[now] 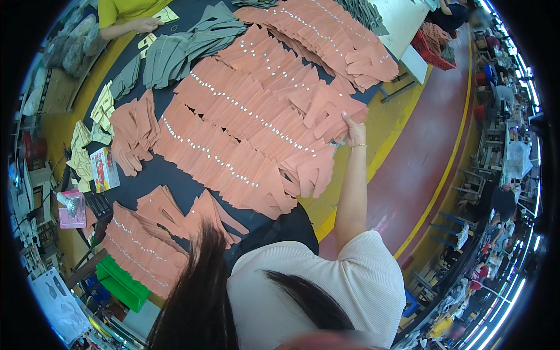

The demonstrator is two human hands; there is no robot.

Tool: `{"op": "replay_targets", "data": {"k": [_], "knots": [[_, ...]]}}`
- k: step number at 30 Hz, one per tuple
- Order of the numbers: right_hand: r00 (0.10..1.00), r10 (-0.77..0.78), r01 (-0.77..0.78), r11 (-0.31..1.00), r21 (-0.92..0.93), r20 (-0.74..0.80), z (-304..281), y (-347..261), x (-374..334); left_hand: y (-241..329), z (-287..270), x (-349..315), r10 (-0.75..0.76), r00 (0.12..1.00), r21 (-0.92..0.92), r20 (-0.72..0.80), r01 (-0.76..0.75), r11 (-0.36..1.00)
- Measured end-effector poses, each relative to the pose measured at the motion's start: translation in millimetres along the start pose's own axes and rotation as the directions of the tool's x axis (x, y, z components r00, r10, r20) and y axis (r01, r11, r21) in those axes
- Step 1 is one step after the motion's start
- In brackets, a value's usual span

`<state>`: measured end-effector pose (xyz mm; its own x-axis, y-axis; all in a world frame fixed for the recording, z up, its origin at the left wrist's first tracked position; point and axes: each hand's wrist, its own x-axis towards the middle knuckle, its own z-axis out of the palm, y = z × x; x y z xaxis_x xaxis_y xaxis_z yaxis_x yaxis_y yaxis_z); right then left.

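My right hand (354, 129) is at the right edge of the table, its thumb on top of a small stack of salmon-pink cut pieces (329, 112) with cut-out openings. Its other fingers are mostly hidden by the stack's edge. Left of this hand, long overlapping rows of the same flat pieces (233, 116) lie fanned out, with small white stickers in lines along them. Loose pieces (309, 175) are piled just below the hand. My left hand is not visible; hair and my body cover the near side.
Grey-green cut pieces (186, 44) and pale yellow ones (81, 149) lie along the dark table's (146, 186) far and left sides. A colourful box (105, 169) stands at left. Across the table is another person's hand (146, 24). A red crate (433, 49) sits beyond, beside the aisle.
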<state>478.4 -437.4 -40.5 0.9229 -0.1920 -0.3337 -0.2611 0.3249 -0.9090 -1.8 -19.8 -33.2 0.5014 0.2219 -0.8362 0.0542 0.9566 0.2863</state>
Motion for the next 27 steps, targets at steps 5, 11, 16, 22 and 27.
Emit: {"op": "replay_targets", "data": {"k": [5, 11, 16, 22, 27], "knots": [[0.983, -0.135, 0.138, 0.99, 0.019, -0.127, 3.3, 1.9, -23.0, -0.8, -1.4, 1.9, 0.002, 1.0, -0.007, 0.002, -0.002, 1.0], [0.877, -0.415, 0.392, 0.909, -0.141, -0.24, 11.8, -39.5, -35.4, -3.0, -6.3, 2.4, 0.011, 1.0, -0.026, 0.005, -0.01, 1.0], [0.67, -0.726, 0.564, 0.634, -0.529, -0.156, 2.6, -112.9, -13.1, -4.5, -5.5, 7.8, -0.008, 0.999, -0.037, 0.035, 0.009, 0.999], [0.816, -0.579, 0.549, 0.776, -0.309, -0.003, 69.8, -174.8, -47.9, -10.7, -10.2, 3.6, -0.041, 0.998, -0.083, 0.052, 0.045, 0.996], [0.869, -0.307, 0.442, 0.834, -0.331, 0.388, 178.9, -135.1, -110.8, -14.9, -0.3, 8.5, 0.095, 0.971, -0.157, 0.221, -0.061, 0.986]]}}
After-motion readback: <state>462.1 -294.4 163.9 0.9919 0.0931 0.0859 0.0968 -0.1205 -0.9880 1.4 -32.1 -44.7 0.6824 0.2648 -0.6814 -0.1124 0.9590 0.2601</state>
